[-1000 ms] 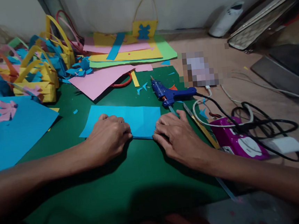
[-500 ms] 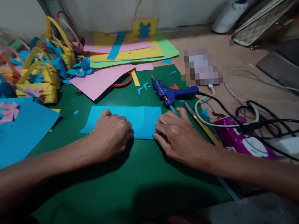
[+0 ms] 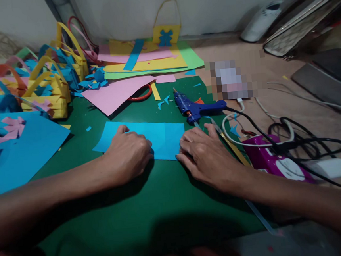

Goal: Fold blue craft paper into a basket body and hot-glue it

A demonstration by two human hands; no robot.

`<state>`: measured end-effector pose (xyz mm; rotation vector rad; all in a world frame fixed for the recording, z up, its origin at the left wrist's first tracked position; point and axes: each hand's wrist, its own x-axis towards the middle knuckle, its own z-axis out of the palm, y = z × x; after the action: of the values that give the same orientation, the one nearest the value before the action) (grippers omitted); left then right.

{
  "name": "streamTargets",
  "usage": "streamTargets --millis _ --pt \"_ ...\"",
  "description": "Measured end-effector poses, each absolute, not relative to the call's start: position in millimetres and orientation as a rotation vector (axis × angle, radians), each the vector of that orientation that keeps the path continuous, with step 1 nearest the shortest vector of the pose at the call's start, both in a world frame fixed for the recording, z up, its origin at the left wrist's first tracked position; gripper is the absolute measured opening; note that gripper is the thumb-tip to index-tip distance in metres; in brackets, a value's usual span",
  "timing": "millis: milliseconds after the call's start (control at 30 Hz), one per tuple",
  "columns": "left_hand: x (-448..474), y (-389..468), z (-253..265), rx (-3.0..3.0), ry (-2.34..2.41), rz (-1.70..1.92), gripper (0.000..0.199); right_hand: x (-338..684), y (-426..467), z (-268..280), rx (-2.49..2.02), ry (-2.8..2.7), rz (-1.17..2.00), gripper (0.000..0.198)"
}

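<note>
A folded sheet of blue paper [image 3: 165,138] lies flat on the green board [image 3: 130,219] in front of me. My left hand [image 3: 132,153] is closed, its curled fingers pressing on the paper's near edge left of the middle. At the right end, my right hand [image 3: 199,151] has its fingers bent over the paper's corner, gripping or pressing it. Both sets of fingertips are partly hidden. Just beyond my right hand rests a blue glue gun [image 3: 197,105], its clear glue stick showing at the back.
Paper baskets [image 3: 47,103] and a large blue sheet [image 3: 38,155] stand at left. Behind lie pink paper [image 3: 110,95], red-handled scissors [image 3: 142,94] and stacked coloured sheets [image 3: 153,63]. At right are a cutter [image 3: 229,140], a purple power strip [image 3: 262,155] and tangled cables [image 3: 315,147].
Both hands keep nearly the same place on the blue paper. The whole view has shifted slightly, with objects sitting a little lower in the picture.
</note>
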<state>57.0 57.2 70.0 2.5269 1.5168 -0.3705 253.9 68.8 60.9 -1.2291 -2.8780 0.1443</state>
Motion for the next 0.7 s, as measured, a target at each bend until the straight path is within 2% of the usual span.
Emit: streamTargets --millis 700 --pt "53.6 58.6 71.3 2.423 1.515 -0.332 0.027 261.0 68.1 62.0 -1.221 -2.95 -0.012 0.021"
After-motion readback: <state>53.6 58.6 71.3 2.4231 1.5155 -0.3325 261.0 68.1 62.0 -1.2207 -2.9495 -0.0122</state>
